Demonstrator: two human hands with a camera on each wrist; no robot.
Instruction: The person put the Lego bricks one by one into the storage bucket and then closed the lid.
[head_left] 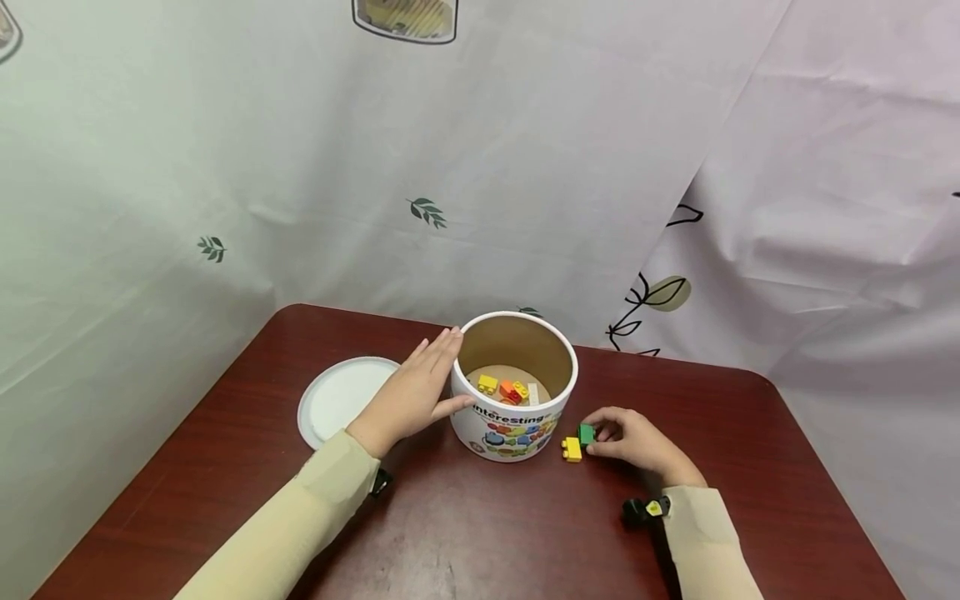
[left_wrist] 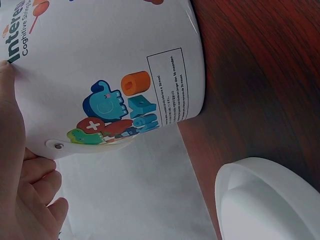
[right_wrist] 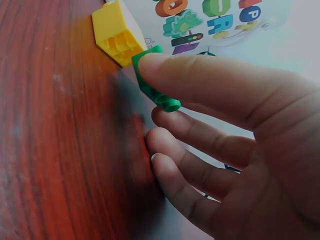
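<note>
The left hand [head_left: 412, 392] rests against the left side of a white bucket [head_left: 469, 421], fingers straight along its rim and the thumb near its printed front. Inside the bucket lie several small building blocks in yellow, orange, red and white. To the right, the right hand [head_left: 637, 437] pinches a green building block [head_left: 586, 434] between thumb and fingers, low over the table. A yellow building block [head_left: 573, 450] lies right beside the green one. In the right wrist view, the thumb covers part of the green block [right_wrist: 143, 82], and its studs show below.
A round white lid [head_left: 337, 404] lies left of the bucket, partly behind the left hand. All of it is on a dark red wooden table [head_left: 480, 533]. A pale printed cloth [head_left: 337, 208] hangs behind the table's far edge.
</note>
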